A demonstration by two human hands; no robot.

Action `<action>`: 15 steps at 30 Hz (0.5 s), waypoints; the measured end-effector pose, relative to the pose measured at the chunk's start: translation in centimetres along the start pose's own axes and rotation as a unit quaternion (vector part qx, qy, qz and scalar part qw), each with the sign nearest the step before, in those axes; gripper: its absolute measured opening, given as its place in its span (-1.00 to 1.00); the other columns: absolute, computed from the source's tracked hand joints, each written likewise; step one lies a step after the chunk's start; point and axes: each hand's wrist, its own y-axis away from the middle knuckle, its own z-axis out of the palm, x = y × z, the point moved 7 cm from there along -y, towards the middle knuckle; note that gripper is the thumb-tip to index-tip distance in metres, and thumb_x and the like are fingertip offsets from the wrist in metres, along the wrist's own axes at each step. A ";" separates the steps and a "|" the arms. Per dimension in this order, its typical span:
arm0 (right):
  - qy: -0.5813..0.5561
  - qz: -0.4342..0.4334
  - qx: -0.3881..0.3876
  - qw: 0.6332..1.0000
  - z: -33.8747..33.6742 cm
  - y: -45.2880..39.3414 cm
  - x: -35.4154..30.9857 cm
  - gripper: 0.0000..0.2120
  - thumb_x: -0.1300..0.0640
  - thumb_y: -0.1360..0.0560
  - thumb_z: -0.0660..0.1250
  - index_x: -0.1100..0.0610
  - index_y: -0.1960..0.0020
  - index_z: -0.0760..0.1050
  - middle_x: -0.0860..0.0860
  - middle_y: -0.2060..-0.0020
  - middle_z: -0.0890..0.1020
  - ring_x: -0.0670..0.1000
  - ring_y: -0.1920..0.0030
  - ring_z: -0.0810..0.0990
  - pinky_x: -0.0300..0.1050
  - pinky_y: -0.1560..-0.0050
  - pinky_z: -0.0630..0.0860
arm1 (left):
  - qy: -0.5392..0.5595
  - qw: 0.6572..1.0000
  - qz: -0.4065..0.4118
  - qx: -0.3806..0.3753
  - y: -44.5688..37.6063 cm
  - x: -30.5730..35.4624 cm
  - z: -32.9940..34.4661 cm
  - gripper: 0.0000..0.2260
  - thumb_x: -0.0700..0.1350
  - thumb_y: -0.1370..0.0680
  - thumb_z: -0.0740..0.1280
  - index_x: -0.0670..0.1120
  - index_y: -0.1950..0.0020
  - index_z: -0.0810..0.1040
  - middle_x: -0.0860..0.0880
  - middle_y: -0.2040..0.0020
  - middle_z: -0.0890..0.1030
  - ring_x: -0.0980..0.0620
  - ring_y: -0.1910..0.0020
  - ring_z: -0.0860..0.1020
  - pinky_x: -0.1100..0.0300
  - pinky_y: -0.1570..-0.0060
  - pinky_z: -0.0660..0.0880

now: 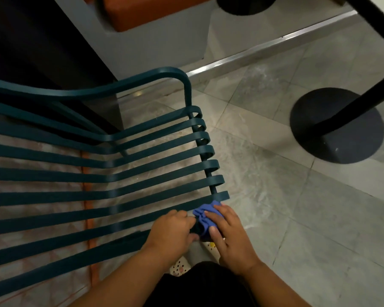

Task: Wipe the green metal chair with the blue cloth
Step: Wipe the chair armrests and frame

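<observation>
The green metal chair [142,169] fills the left and centre, its flat slats running from the left to curled ends along the front edge. The blue cloth [203,214] is bunched on the nearest slat ends at the chair's front corner. My right hand [228,238] lies over the cloth with fingers wrapped on it, pressing it to the slat. Just left of the cloth, my left hand [173,233] grips a slat with curled fingers, and its thumb side touches the cloth's edge.
A black round table base [337,127] with its slanted post stands on the grey tiled floor to the right. A grey counter block [155,47] with an orange cushion is behind the chair. A metal floor strip [264,46] runs along the wall.
</observation>
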 end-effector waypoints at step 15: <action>-0.448 0.357 0.070 0.817 1.0 -1.9 6.3 -0.84 0.01 -0.40 0.26 0.06 0.16 0.55 0.15 -0.05 0.55 0.21 -0.02 0.54 0.18 0.12 0.59 | -0.023 0.990 -0.033 -0.134 -2.3 -0.1 0.2 -0.64 0.10 -0.49 0.37 0.01 -0.24 0.50 0.00 -0.15 0.53 -0.02 -0.14 0.48 0.12 -0.01 0.41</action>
